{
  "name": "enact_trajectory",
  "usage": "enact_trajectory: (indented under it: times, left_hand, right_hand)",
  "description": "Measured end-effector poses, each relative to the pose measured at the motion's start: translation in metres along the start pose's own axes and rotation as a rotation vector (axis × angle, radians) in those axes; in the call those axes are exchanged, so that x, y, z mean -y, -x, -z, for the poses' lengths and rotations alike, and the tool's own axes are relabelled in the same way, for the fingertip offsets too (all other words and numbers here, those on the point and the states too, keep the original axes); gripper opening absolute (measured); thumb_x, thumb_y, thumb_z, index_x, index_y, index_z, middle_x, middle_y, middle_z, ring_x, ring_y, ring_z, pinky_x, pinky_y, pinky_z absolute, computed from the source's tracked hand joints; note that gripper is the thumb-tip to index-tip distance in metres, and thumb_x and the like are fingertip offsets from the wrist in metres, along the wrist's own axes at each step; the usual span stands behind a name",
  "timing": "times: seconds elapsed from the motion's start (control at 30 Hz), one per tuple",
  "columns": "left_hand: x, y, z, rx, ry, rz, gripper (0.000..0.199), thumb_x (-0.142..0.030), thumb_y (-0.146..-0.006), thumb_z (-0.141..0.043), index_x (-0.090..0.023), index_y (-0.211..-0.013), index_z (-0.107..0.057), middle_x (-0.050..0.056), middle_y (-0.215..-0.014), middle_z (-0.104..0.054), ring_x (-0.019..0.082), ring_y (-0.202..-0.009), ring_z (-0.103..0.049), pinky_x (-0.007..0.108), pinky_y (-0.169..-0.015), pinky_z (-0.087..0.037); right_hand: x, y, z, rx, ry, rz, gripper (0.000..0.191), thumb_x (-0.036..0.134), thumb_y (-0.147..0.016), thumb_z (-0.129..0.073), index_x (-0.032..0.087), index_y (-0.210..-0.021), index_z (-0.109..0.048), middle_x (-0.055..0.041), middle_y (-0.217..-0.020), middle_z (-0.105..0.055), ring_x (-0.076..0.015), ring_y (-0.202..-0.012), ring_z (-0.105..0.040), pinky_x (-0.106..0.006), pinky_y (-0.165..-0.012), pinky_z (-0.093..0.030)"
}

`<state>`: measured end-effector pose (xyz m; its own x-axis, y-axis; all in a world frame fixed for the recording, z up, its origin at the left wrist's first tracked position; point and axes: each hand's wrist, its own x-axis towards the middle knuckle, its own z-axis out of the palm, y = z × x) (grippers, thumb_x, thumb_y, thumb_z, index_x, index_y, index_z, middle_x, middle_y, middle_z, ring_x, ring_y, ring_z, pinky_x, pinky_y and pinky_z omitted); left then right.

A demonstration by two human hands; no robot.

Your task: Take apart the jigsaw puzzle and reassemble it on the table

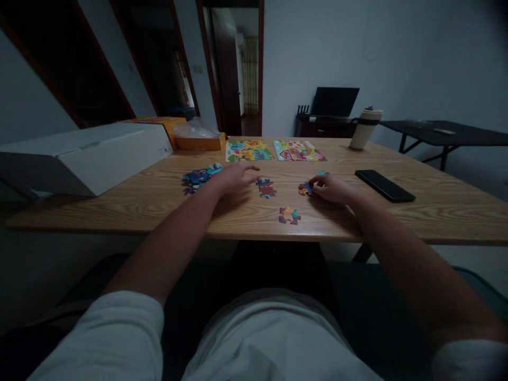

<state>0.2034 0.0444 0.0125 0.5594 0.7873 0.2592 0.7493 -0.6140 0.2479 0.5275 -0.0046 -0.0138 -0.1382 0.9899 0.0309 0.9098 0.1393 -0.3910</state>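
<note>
My left hand (237, 178) hovers low over the table between a heap of blue and purple jigsaw pieces (195, 179) and a small joined brown-and-blue puzzle section (266, 188). Its fingers stretch out to the right, with nothing seen in them. With bent fingertips, my right hand (332, 188) is closed at the edge of a blue-and-orange puzzle piece (305, 189) lying on the wood. A teal bit of puzzle (323, 172) shows just behind that hand. Nearer to me lies an orange-and-brown puzzle piece (289, 215), touched by neither hand.
Two colourful picture sheets (249, 150) lie farther back. A white box (91, 153) and an orange box with plastic wrap (200, 142) stand left. To the right are a black phone (383, 185) and a cream tumbler (363, 132). The wooden table's front edge (278, 237) is close to me.
</note>
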Motion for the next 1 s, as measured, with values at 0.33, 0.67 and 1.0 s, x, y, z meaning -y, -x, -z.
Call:
enact_trajectory:
  times: [0.33,0.67,1.0]
  left_hand:
    - [-0.004,0.001,-0.006,0.225,-0.016,-0.13,0.042,-0.045,-0.094,-0.053,-0.026,-0.129,-0.069,0.005,-0.135,-0.066,0.022,-0.121,-0.061,0.031,-0.102,-0.043]
    - [-0.008,-0.001,-0.013,0.302,-0.116,-0.115,0.052,-0.057,-0.09,-0.057,-0.029,-0.133,-0.065,0.008,-0.137,-0.063,0.026,-0.116,-0.06,0.034,-0.098,-0.042]
    - [-0.009,0.0,-0.01,0.294,-0.117,-0.062,0.049,-0.06,-0.086,-0.062,-0.027,-0.121,-0.073,0.007,-0.117,-0.073,0.024,-0.103,-0.064,0.029,-0.086,-0.045]
  right_hand:
    - [-0.006,0.002,-0.003,-0.014,0.027,-0.011,0.036,0.029,-0.091,-0.054,0.02,-0.122,-0.068,-0.0109,-0.104,-0.075,-0.0222,-0.083,-0.068,-0.03,-0.072,-0.048]
    - [-0.01,0.001,-0.004,0.003,0.021,-0.028,0.037,0.035,-0.091,-0.057,0.018,-0.122,-0.068,-0.013,-0.102,-0.074,-0.0235,-0.083,-0.067,-0.032,-0.07,-0.048]
    - [0.028,-0.026,-0.004,0.052,0.083,0.148,0.053,0.024,-0.086,-0.061,0.017,-0.138,-0.062,-0.013,-0.118,-0.072,-0.0219,-0.08,-0.069,-0.03,-0.069,-0.047]
